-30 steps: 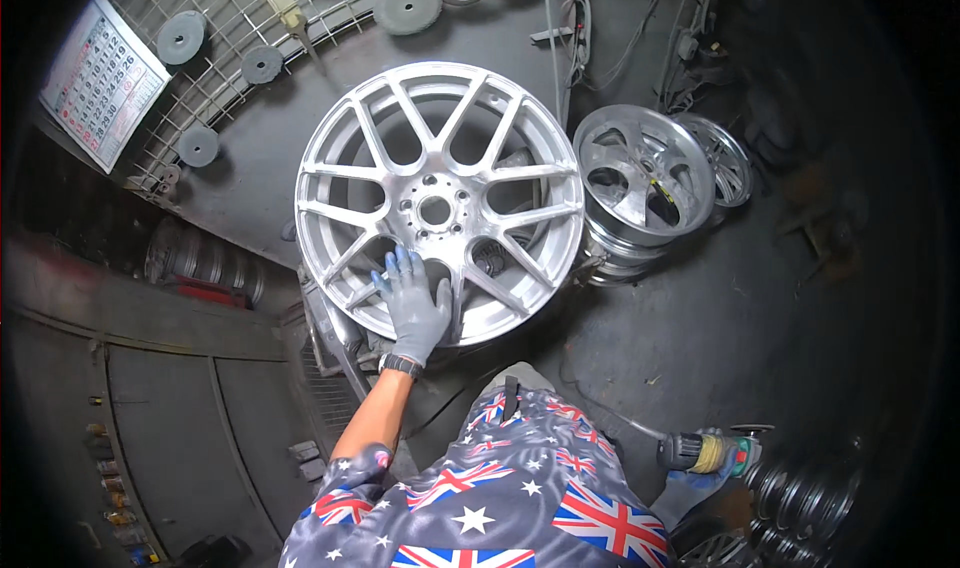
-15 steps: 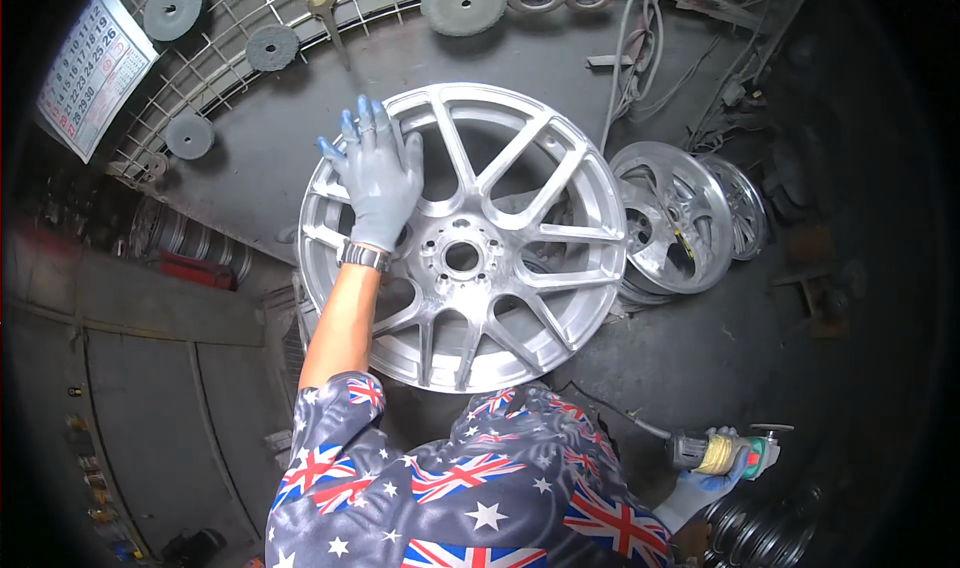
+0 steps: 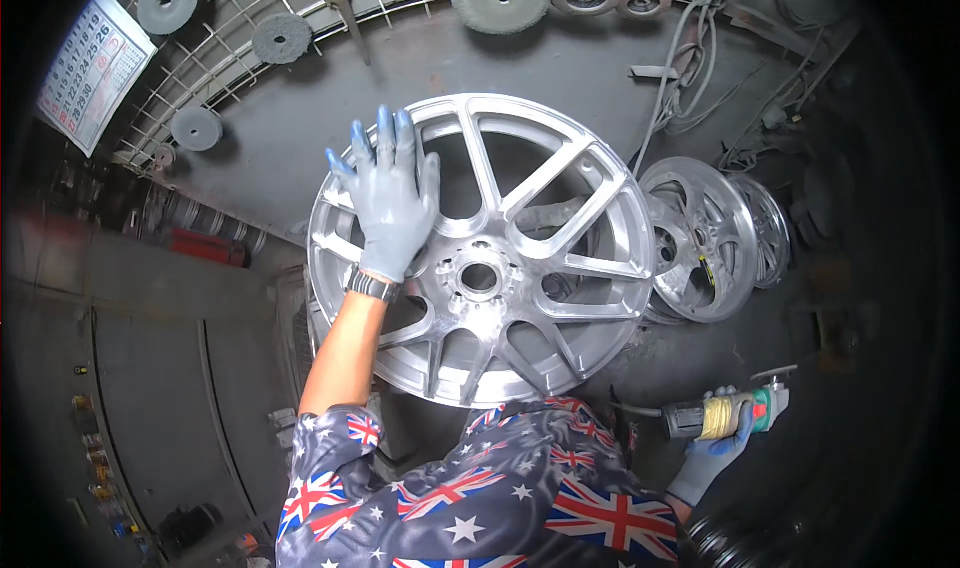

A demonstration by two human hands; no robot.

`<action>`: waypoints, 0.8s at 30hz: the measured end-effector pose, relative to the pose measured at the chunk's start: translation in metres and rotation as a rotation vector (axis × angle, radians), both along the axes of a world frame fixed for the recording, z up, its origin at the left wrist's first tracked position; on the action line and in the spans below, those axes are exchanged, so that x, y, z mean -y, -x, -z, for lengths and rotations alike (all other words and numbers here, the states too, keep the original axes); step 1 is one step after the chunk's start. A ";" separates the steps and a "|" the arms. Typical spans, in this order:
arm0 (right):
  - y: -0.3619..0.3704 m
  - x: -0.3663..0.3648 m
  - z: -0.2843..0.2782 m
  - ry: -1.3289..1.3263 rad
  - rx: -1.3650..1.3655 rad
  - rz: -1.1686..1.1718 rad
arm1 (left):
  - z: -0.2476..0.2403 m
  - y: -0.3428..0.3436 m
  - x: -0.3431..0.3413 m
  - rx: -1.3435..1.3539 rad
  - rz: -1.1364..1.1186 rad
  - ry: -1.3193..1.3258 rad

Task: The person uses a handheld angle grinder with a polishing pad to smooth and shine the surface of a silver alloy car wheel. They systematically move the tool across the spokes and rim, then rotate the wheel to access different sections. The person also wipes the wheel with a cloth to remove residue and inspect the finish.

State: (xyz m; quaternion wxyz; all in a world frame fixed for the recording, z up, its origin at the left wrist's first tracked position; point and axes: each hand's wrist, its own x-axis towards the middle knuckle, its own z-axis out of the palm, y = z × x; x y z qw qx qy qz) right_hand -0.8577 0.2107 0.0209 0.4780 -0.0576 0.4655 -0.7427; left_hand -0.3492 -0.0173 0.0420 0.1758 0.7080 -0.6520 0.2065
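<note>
A large bare-metal wheel rim (image 3: 585, 203) with several split spokes and a round centre hole stands facing me. My left hand (image 3: 392, 200), in a grey glove with blue fingertips, lies flat with fingers spread over its upper left spokes. A dark banded watch is on that wrist. Low on the right, apart from the rim, my gloved right hand (image 3: 718, 455) is closed around an angle grinder (image 3: 722, 415). Yellow wrapping covers the grinder's body, and its green and red head carries a thin disc (image 3: 774, 373) on the far side. A cord runs from its back end.
Two more rims (image 3: 735, 238) lean behind on the right. Several round discs (image 3: 500, 0) hang on a wire grid (image 3: 225, 43) along the back, with a calendar (image 3: 97, 71) at the left. Loose cables (image 3: 690, 78) dangle at the back right. A red object (image 3: 207, 247) lies far left.
My right hand has raised the grinder slightly. My left hand stays flat on the rim's upper left. The whole view has shifted, so the rim appears a little lower and further right.
</note>
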 end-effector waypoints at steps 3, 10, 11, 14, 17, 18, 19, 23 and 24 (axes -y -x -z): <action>0.012 0.034 0.000 0.030 0.016 -0.089 | -0.003 0.007 0.012 0.002 -0.036 0.011; 0.063 0.115 0.011 0.038 -0.006 -0.322 | 0.005 0.021 0.008 0.012 -0.179 0.006; 0.071 0.128 0.013 0.002 -0.004 -0.326 | 0.008 0.023 0.005 0.003 -0.203 0.014; 0.122 0.171 0.037 -0.011 0.072 -0.408 | 0.006 0.044 0.006 -0.026 -0.270 -0.008; 0.165 0.215 0.042 0.105 0.038 -0.552 | 0.003 0.066 -0.001 -0.236 -0.286 -0.028; 0.169 0.230 0.041 0.120 -0.017 -0.535 | 0.010 0.068 -0.009 -0.398 -0.246 -0.008; 0.168 0.250 0.041 0.146 -0.055 -0.528 | 0.012 0.073 -0.022 -0.392 -0.315 -0.012; 0.172 0.329 0.010 0.331 -0.272 -0.468 | 0.066 0.094 -0.047 -0.276 -0.454 0.060; 0.172 0.354 0.000 0.381 -0.312 -0.449 | 0.071 0.104 -0.045 -0.193 -0.493 0.084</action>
